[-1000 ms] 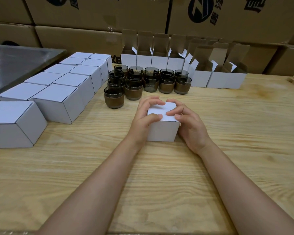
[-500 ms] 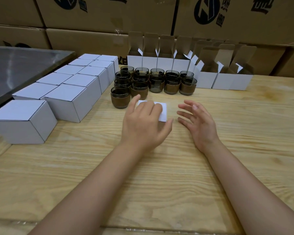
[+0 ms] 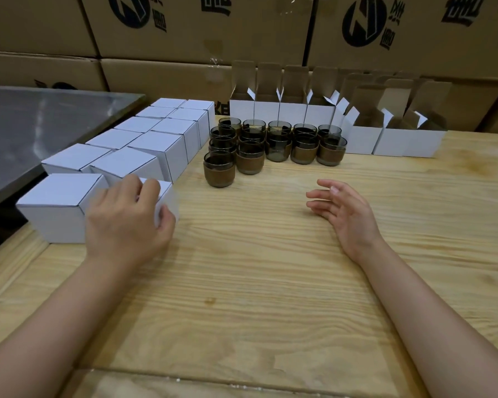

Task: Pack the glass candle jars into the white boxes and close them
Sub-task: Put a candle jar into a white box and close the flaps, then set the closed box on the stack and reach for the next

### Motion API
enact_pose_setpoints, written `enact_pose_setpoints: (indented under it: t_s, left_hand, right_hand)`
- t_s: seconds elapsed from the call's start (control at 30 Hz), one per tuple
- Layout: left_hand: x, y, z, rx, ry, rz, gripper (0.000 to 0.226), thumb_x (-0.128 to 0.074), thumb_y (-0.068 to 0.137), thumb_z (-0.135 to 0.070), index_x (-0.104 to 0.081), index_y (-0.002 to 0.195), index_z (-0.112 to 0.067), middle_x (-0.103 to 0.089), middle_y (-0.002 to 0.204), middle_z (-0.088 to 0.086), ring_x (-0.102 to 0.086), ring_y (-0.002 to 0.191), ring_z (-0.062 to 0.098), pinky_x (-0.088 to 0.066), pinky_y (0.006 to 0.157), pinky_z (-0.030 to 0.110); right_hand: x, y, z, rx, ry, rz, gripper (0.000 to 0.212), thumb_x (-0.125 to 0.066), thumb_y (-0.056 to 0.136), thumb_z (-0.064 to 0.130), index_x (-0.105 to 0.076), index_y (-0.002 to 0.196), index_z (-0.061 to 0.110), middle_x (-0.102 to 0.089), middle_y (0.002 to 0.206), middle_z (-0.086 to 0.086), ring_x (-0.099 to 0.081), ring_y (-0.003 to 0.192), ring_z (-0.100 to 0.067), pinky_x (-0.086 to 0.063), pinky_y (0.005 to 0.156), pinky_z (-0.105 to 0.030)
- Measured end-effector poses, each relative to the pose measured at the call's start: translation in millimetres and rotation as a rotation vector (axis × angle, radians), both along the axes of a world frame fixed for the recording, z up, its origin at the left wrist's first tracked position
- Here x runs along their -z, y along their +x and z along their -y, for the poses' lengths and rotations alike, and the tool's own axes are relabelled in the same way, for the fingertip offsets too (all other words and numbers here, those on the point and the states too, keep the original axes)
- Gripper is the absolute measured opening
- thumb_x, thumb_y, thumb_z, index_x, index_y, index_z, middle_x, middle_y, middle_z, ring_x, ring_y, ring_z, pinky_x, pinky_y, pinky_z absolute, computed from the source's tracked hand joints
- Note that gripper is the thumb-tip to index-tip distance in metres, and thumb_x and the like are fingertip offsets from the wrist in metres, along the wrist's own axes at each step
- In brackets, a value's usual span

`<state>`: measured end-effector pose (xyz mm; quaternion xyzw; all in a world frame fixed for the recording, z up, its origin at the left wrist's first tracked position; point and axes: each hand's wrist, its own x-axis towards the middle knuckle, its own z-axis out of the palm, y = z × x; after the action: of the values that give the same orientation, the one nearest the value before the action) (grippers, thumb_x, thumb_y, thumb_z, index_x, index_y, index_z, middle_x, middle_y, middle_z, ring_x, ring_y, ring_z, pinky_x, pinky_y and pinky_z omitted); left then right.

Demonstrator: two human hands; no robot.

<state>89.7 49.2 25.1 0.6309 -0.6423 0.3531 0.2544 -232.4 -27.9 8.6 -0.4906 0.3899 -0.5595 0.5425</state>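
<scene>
The left hand (image 3: 127,222) grips the held box (image 3: 169,200), a closed white one: fingers curled over the top, thumb on the side that faces the right hand. This grip probably keeps the lid flap pressed down while the box is set in place.

The held box sits at the near end of the closed boxes (image 3: 144,145), which run in two rows away from the left hand's fingertips. Finished units are grouped here, apart from unfinished stock. The nearest stacked box (image 3: 55,208) lies directly outboard of the left hand; whether the two boxes touch cannot be told, as the hand covers the joint.

The right hand (image 3: 344,209) is well apart from the left – fingers loosely extended, holding nothing, low over the wooden table (image 3: 270,297). It is free for the next pick.

The candle jars (image 3: 250,150) stand clustered beyond and between the two hands. The open boxes (image 3: 362,136) stand in a row just behind the jars and beyond the right hand, lids upright so a jar can drop straight in.

Judgement: one packing cycle is at its placing step; many jars remain unpacked.
</scene>
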Motion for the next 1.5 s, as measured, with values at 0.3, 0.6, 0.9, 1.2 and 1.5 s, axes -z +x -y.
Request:
enact_pose_setpoints:
  t_s: [0.3,0.6,0.9,1.2,1.5]
  left_hand:
    - [-3,8,-11,-0.016,0.011,0.030,0.020,-0.048,0.078,-0.022,-0.054,0.076,-0.003,-0.044,0.068,0.013,-0.046,0.056,0.032,-0.030,0.057,0.039]
    - [-9,24,-12,-0.132,0.135,-0.123,0.029,-0.044,0.073,-0.024,-0.056,0.085,-0.001,-0.048,0.077,0.019,-0.050,0.067,0.036,-0.032,0.062,0.044]
    - [-33,26,5,-0.168,0.531,-0.272,0.073,-0.032,0.065,-0.051,-0.058,0.123,-0.015,-0.055,0.129,0.007,-0.047,0.121,0.027,-0.029,0.097,0.042]
    - [-40,28,19,-0.128,0.673,-0.165,0.075,-0.029,0.073,-0.047,-0.040,0.143,-0.022,-0.029,0.155,-0.006,-0.026,0.139,0.020,-0.023,0.106,0.038]
    - [-26,32,37,-0.065,0.360,-0.230,0.044,-0.063,0.076,0.001,-0.064,0.120,-0.007,-0.063,0.118,0.015,-0.049,0.106,0.041,-0.039,0.089,0.048]
  right_hand:
    - [0,0,2,-0.003,-0.001,-0.001,0.022,-0.046,0.093,0.016,-0.063,0.106,0.012,-0.070,0.095,-0.011,-0.065,0.089,-0.026,-0.048,0.091,-0.040]
    - [1,0,2,-0.016,-0.010,-0.001,0.022,-0.046,0.092,0.015,-0.063,0.106,0.010,-0.070,0.095,-0.012,-0.064,0.090,-0.027,-0.048,0.090,-0.037]
    - [0,0,1,-0.024,-0.005,0.006,0.023,-0.046,0.092,0.015,-0.063,0.106,0.009,-0.070,0.094,-0.011,-0.064,0.090,-0.026,-0.049,0.089,-0.036]
    - [1,0,2,-0.021,-0.001,0.009,0.023,-0.046,0.092,0.015,-0.063,0.106,0.009,-0.071,0.093,-0.011,-0.064,0.090,-0.026,-0.048,0.090,-0.037]
    - [0,1,2,-0.013,0.007,0.000,0.022,-0.044,0.094,0.009,-0.063,0.105,0.009,-0.070,0.093,-0.011,-0.064,0.089,-0.024,-0.050,0.087,-0.034]
